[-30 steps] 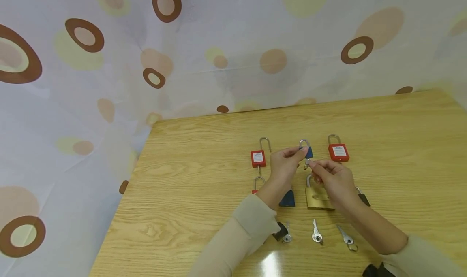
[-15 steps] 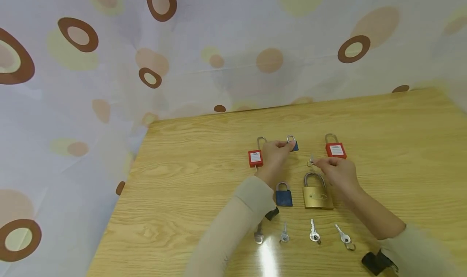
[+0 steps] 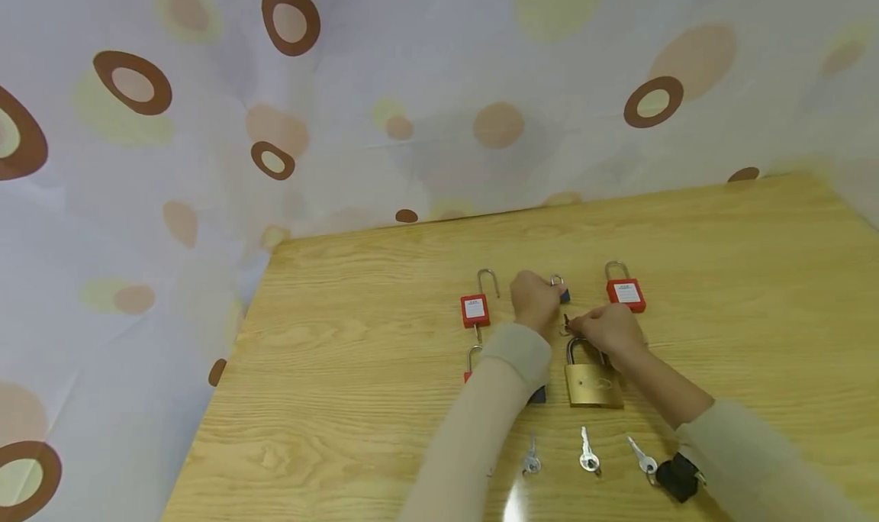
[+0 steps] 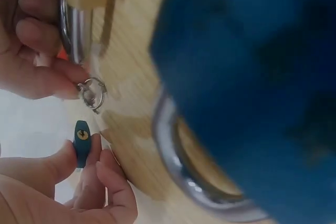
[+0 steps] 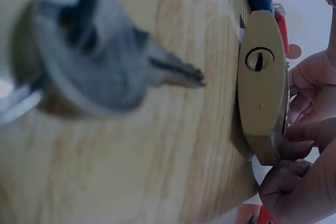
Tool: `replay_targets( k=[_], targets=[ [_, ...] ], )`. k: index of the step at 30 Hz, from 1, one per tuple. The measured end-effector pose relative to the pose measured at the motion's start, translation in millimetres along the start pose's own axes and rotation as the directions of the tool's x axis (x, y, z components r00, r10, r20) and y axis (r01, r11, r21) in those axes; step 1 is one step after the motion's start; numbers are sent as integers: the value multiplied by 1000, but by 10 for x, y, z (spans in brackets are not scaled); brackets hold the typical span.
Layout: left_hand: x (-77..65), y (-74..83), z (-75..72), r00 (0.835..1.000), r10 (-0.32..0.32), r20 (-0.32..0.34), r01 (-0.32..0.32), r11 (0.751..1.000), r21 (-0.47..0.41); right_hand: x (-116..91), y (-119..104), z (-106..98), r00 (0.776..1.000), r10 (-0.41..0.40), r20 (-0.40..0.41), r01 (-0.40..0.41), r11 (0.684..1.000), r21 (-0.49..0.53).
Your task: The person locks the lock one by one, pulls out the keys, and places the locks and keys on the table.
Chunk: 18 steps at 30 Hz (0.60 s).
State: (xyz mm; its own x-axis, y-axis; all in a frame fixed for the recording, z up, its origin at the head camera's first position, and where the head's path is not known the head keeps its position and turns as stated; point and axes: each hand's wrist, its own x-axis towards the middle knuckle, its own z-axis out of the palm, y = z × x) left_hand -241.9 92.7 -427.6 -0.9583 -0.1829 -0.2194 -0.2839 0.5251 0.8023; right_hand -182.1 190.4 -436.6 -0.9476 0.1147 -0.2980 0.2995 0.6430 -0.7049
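Note:
In the head view my left hand (image 3: pixel 536 301) pinches a small blue padlock (image 3: pixel 565 296) between thumb and fingers, its shackle sticking up. The left wrist view shows the padlock's (image 4: pixel 82 140) brass keyhole turned toward the camera. My right hand (image 3: pixel 611 330) pinches a small key (image 3: pixel 566 325) with a ring. That key ring (image 4: pixel 93 93) is close to the small padlock but apart from it. Right below this hand lies a big brass padlock (image 3: pixel 594 388), its keyhole face seen in the right wrist view.
Red padlocks lie left (image 3: pixel 475 310) and right (image 3: pixel 626 293) of my hands; another red padlock (image 3: pixel 468 375) is partly covered by my left sleeve. A blue padlock (image 3: pixel 539 394) is mostly hidden. Toward me lie loose keys (image 3: pixel 588 457). A patterned cloth (image 3: pixel 439 110) rises behind the table.
One second ago the key was at the small padlock's underside. They then came apart as the left hand moved left; now that hand has turned over and come back nearer the key.

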Motion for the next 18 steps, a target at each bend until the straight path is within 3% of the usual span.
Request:
replay_targets(
  k=[8, 18],
  targets=[
    [23, 60, 10, 992, -63, -109, 80, 985, 155, 28, -76, 16, 1000, -27, 3, 27, 995, -91],
    [26, 30, -77, 997, -39, -70, 52, 980, 193, 92, -83, 34, 997, -70, 14, 71, 992, -104]
  ],
)
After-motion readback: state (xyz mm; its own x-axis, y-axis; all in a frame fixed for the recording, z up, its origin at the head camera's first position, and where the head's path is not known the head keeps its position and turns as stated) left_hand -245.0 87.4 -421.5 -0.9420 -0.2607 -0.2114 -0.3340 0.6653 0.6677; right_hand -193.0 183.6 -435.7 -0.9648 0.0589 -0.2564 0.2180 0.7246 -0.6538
